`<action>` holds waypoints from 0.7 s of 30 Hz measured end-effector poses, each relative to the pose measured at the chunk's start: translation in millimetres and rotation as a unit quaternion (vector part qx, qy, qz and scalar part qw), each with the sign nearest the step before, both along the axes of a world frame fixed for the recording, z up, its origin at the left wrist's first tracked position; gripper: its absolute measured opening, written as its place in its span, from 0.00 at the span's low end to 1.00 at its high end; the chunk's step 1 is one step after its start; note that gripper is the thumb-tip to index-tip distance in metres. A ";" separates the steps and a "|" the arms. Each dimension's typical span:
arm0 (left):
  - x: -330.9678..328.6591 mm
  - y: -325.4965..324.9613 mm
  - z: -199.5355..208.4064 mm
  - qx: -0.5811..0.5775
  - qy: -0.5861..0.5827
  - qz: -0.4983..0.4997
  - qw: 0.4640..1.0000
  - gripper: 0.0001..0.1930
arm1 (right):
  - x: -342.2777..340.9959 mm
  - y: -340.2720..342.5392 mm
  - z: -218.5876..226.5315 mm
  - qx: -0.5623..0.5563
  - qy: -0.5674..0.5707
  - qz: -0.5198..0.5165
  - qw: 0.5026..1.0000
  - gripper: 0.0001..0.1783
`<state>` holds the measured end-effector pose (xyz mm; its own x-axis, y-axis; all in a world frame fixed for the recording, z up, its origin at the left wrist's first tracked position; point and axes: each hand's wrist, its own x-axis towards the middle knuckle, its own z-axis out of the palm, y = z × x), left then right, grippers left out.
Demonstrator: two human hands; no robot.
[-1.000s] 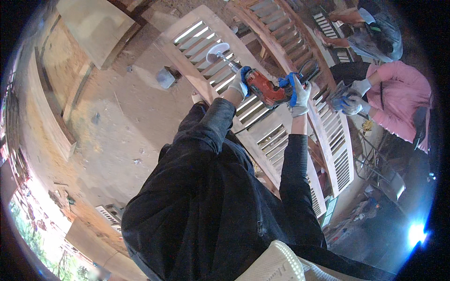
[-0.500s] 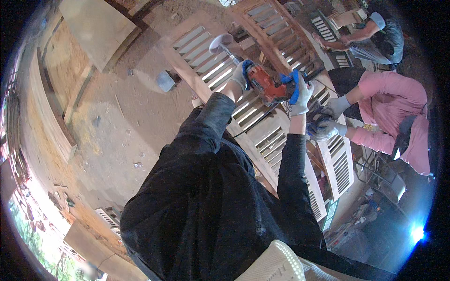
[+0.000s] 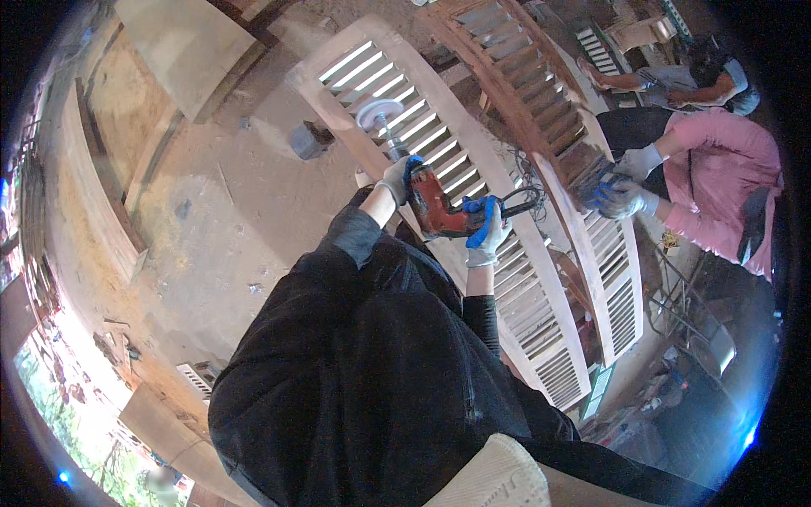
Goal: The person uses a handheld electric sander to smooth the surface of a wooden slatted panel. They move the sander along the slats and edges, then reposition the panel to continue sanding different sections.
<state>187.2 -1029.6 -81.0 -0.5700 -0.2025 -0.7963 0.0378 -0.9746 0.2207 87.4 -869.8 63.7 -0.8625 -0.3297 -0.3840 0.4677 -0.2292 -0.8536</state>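
Tool: a red power drill [image 3: 439, 207] fitted with a round white sanding disc [image 3: 378, 112] on a shaft, held out over a pale louvred shutter panel [image 3: 473, 211] that lies flat on the dusty floor [image 3: 228, 203].
Left hand [image 3: 395, 180]: gloved in grey and blue, clenched round the front of the drill body, just behind the shaft.
Right hand [image 3: 486, 232]: gloved the same way, gripping the rear handle of the drill (whether a finger presses the trigger cannot be told).
Disc position: the sanding disc sits over the upper left rail of the shutter panel, near its rounded top end; whether it touches the wood or hangs just above it cannot be told from this view.
Progress, as a judgement: the panel's wood looks evenly pale and bare, with no clear line between sanded and unsanded parts, so the share done cannot be read; with the disc near one end, most of the panel's length lies below it toward the person, perhaps yet to be worked.
Panel relative to hands: directly under and beyond both hands, running from the top of the view down past the right forearm.
Nearby: a second, redder shutter panel [image 3: 541, 110] lies just beside the first, where a co-worker in a pink top [image 3: 726, 186] works with gloved hands [image 3: 621, 190]; a small grey block [image 3: 306, 140] rests on the floor to the left.
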 end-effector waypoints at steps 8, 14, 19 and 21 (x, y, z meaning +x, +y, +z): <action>-30.2 26.9 48.2 -0.120 0.101 -0.033 0.987 0.12 | -46.2 15.2 10.6 0.008 0.036 0.041 0.998 0.06; -60.3 21.1 28.5 0.039 0.171 0.004 0.984 0.17 | -55.6 16.0 31.9 0.006 0.097 0.026 0.995 0.08; -66.8 40.1 -4.2 0.054 0.158 0.018 0.986 0.17 | -54.8 25.0 26.1 0.002 0.100 0.025 0.995 0.07; -33.1 39.1 -52.8 0.069 0.186 -0.013 0.980 0.17 | -37.7 11.2 32.0 -0.036 0.078 0.075 0.993 0.05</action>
<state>154.1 -990.4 -133.8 -0.8300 -0.0892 -0.5507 0.0652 -0.9959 0.0630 49.7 -858.6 95.7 -0.8490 -0.4805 -0.2196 0.3639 -0.2307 -0.9024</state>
